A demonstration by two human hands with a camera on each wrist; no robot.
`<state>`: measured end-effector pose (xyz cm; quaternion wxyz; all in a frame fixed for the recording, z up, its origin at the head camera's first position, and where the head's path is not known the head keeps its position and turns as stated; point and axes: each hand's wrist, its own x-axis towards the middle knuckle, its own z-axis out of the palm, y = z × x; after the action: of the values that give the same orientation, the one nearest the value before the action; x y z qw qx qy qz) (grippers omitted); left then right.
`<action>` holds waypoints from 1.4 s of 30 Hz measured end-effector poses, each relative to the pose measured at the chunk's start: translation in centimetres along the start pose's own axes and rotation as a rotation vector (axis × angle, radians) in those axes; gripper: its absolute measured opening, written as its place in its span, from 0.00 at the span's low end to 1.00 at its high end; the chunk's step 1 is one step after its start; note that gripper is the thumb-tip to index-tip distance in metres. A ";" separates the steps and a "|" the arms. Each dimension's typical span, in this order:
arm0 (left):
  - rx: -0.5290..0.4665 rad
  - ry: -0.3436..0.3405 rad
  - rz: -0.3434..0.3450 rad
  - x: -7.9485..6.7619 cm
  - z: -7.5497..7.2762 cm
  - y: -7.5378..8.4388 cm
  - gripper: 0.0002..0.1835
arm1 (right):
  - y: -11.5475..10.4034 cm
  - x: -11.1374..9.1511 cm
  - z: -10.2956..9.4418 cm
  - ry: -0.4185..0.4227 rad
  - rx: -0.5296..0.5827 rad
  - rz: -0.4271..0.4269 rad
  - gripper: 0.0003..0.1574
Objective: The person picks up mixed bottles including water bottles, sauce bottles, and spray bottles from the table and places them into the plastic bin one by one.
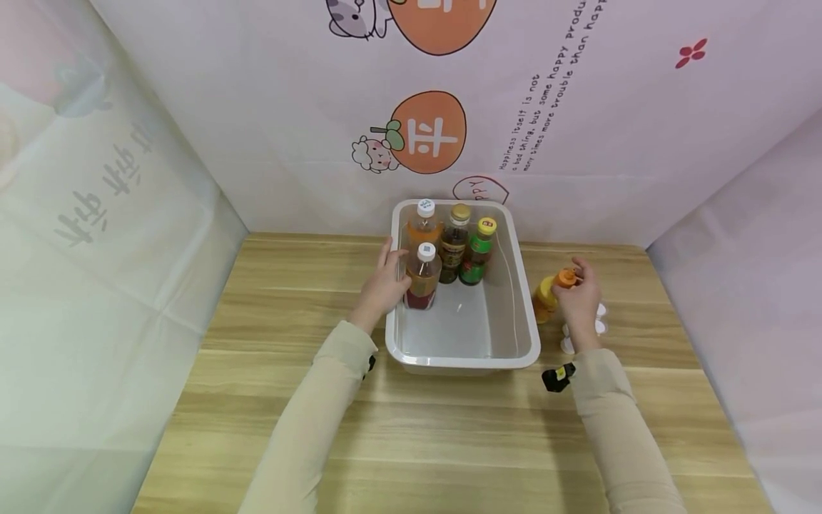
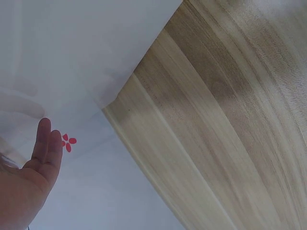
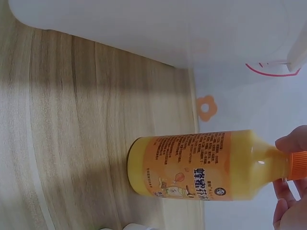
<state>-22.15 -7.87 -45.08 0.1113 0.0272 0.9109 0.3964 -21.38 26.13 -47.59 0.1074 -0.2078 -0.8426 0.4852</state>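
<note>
My right hand (image 1: 580, 300) pinches the orange cap (image 3: 298, 165) of a yellow bottle (image 3: 192, 165) with an orange printed label. In the head view this bottle (image 1: 544, 303) is just outside the right wall of a white plastic bin (image 1: 526, 343). At the bin's left rim is my left hand (image 1: 383, 282), fingers extended and thumb reaching over the edge beside a white-capped bottle (image 1: 422, 282) with dark red contents. Straight fingers (image 2: 48, 143) also show in the left wrist view.
Inside the bin, toward its back, stand another white-capped bottle (image 1: 424, 227), a dark bottle with a gold cap (image 1: 453, 246) and a green-labelled bottle with a yellow cap (image 1: 477, 253). Several small white round objects (image 1: 568, 345) lie near my right wrist. A printed wall sheet (image 1: 578, 200) borders the wooden table (image 1: 449, 435).
</note>
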 end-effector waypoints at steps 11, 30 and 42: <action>0.001 -0.002 -0.005 0.0 0.0 0.0 0.32 | 0.0 -0.4 -0.1 0.003 0.004 0.035 0.48; 0.009 0.005 0.001 0.0 -0.1 -0.1 0.31 | -3.1 -1.1 -1.8 0.020 0.046 -0.016 0.46; -0.005 0.021 0.013 0.1 0.0 -0.2 0.31 | -8.3 -2.2 -3.7 0.080 0.279 -0.213 0.46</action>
<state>-22.26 -7.97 -45.30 0.0992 0.0287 0.9108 0.3997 -20.02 24.29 -38.52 0.2194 -0.1198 -0.7793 0.5747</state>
